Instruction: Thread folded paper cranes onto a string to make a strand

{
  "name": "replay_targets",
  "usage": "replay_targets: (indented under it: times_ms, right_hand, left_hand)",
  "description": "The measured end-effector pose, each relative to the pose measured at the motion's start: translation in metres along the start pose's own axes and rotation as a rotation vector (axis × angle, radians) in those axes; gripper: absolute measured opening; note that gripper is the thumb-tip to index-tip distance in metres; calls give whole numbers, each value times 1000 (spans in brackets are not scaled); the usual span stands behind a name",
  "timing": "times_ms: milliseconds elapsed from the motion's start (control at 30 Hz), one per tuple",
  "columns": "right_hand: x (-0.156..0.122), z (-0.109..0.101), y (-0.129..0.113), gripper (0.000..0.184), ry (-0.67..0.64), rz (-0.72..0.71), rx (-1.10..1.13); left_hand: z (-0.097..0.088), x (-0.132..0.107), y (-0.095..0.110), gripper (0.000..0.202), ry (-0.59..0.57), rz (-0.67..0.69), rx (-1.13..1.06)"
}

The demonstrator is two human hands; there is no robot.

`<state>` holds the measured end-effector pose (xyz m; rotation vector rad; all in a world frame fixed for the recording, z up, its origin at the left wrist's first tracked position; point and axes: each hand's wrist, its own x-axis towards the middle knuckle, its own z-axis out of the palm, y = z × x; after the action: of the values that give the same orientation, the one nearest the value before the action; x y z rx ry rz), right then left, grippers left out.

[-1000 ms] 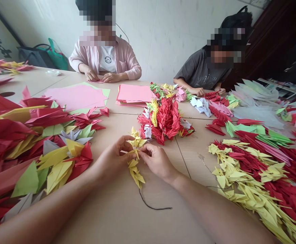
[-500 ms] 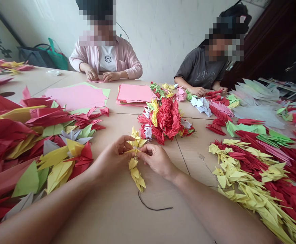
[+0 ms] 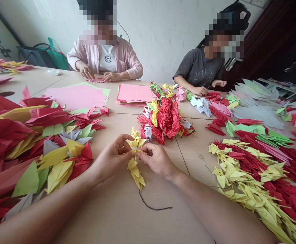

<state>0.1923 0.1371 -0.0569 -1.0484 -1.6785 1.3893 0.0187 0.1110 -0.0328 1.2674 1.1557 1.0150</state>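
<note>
A string of folded yellow paper pieces [image 3: 136, 174] runs between my hands, with more yellow folds beyond my fingertips. My left hand [image 3: 120, 152] pinches one of the yellow pieces from the left, thumb against fingers. From the other side my right hand [image 3: 154, 159] pinches the same spot, so the fingertips nearly meet and partly hide the fold. Out of the near end trails a dark cord [image 3: 154, 207], lying curved on the table. Just beyond my hands sits a bundle of red folded paper [image 3: 167, 118] with white and yellow pieces among it.
Large folded paper pieces [image 3: 61, 132] in mixed colours heap up at the left. Yellow and red strings [image 3: 254, 193] fill the right side. Behind are pink sheets [image 3: 135, 93]. Across the table sit two people, one in a pink shirt [image 3: 131, 61], one in grey [image 3: 201, 69].
My hands have barely moved; the yellow piece between my fingertips now shows less. Across the table, the person in grey has raised one hand off the red paper.
</note>
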Motion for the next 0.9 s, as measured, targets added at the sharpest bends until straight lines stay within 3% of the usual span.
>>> replay_targets:
  times_ms: [267, 600, 900]
  right_hand:
    - [0, 3, 2, 14, 21, 24, 15]
    - [2, 0, 1, 28, -18, 25, 31]
    - [-2, 0, 2, 20, -6, -13, -18]
  left_hand:
    - [6, -1, 1, 34, 30, 21, 57]
    - [0, 1, -3, 38, -10, 3, -21]
    - [0, 1, -3, 35, -22, 3, -25]
